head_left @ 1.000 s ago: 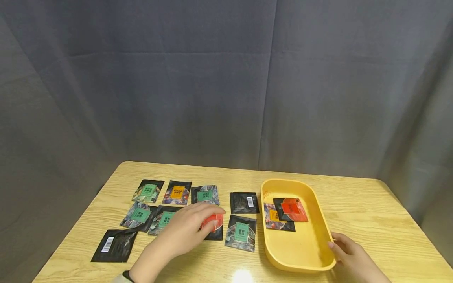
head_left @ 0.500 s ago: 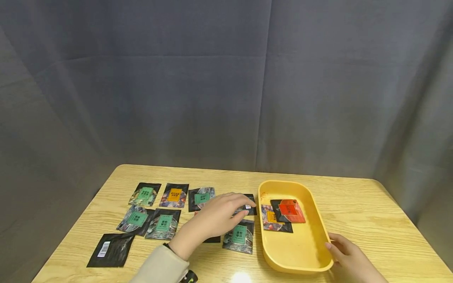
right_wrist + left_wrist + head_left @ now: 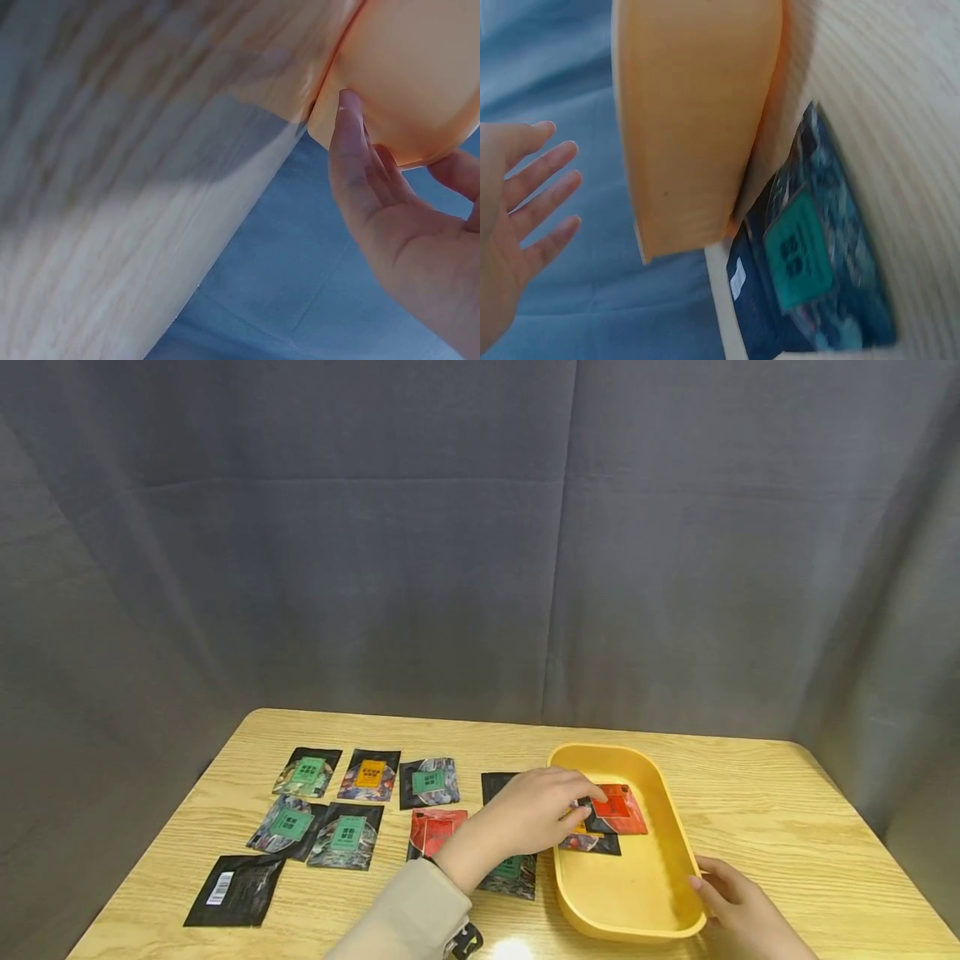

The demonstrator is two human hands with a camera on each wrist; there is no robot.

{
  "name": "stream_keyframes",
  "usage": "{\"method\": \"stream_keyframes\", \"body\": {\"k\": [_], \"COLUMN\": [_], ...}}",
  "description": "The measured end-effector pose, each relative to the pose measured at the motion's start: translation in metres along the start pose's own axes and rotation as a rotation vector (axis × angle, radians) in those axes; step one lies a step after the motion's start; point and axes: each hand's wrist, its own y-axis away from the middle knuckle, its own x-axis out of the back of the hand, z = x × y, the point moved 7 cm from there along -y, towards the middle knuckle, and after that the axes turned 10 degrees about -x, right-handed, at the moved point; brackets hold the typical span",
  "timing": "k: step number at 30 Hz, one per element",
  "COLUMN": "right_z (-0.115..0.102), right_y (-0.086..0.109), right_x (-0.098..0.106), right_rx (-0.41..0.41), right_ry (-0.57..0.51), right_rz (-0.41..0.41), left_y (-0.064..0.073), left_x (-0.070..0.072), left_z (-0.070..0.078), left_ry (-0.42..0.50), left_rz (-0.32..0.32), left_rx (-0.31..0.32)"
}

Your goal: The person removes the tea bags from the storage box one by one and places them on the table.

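Note:
My left hand [image 3: 543, 810] reaches over the left rim of the yellow plastic bin [image 3: 630, 893], its fingers extended and holding nothing, as the left wrist view confirms. Beneath its fingertips, inside the bin, a red-labelled sachet [image 3: 630, 814] overlaps an orange-labelled sachet [image 3: 600, 842]. My right hand [image 3: 738, 902] grips the bin's near right corner, thumb at the rim and fingers against the outer wall [image 3: 420, 67]. Under the left forearm lie a green-labelled sachet [image 3: 802, 255] and a black sachet [image 3: 495, 783], both partly covered in the head view.
Left of the bin, a red sachet [image 3: 435, 831] lies partly behind the left wrist. Several green-labelled sachets, including one at the back [image 3: 429, 782], an orange one [image 3: 369, 774] and a face-down black one [image 3: 236, 891] spread across the wooden table [image 3: 795, 827]. A grey curtain [image 3: 480, 568] hangs behind.
My left hand has moved right, from above the red sachet on the table, past the black sachet, to over the bin. The right hand has kept its grip on the bin.

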Motion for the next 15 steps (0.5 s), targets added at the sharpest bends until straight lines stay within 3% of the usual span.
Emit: {"method": "stream_keyframes", "body": {"k": [9,15], "right_z": [-0.003,-0.005], "right_y": [0.002,0.003], "right_x": [-0.001,0.000], "right_rx": [-0.008,-0.014], "right_ry": [0.005,0.007], "right_rz": [-0.003,0.002], "left_y": [-0.029,-0.044], "left_x": [-0.026,-0.040], "left_z": [0.003,-0.005], "left_ry": [-0.060,-0.045], "left_rz": [-0.061,-0.118], "left_rx": [-0.030,0.045]}}
